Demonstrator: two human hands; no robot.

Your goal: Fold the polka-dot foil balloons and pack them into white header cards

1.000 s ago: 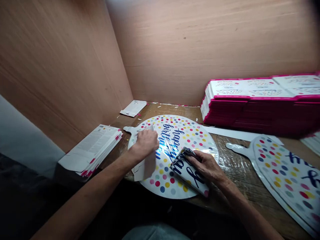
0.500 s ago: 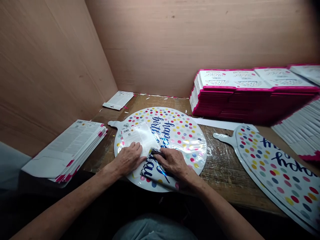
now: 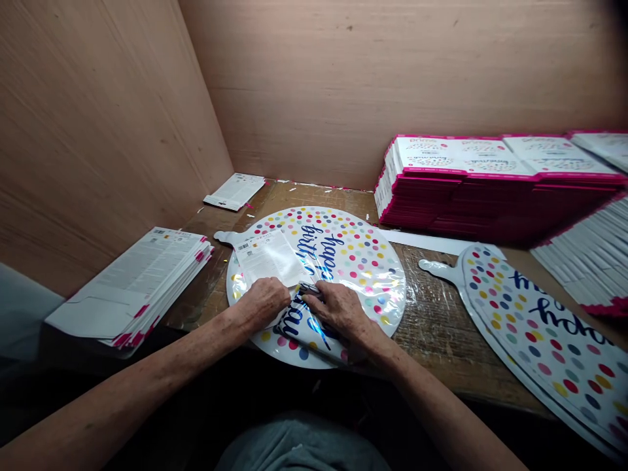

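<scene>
My right hand (image 3: 343,313), fingers gripping one folded balloon (image 3: 313,332), my left hand (image 3: 263,303), fingers curled at one card (image 3: 269,256), hold unclear, both items atop one flat balloon (image 3: 360,261), bench (image 3: 426,333) beneath.

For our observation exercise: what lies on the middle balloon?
A white printed card and a folded foil in the right hand; the middle balloon beneath them is hidden.

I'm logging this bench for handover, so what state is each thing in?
Dotted white foil bundle: folded, gripped by right hand
White printed packet: flat, left hand curled at its lower edge
Round dotted foil balloon: flat, partly covered
Dotted balloons at right: flat, overlapping
White packets at left: stacked unevenly
Small white packet behind: lying flat
Pink-edged white cards: stacked
White strip: flat
</scene>
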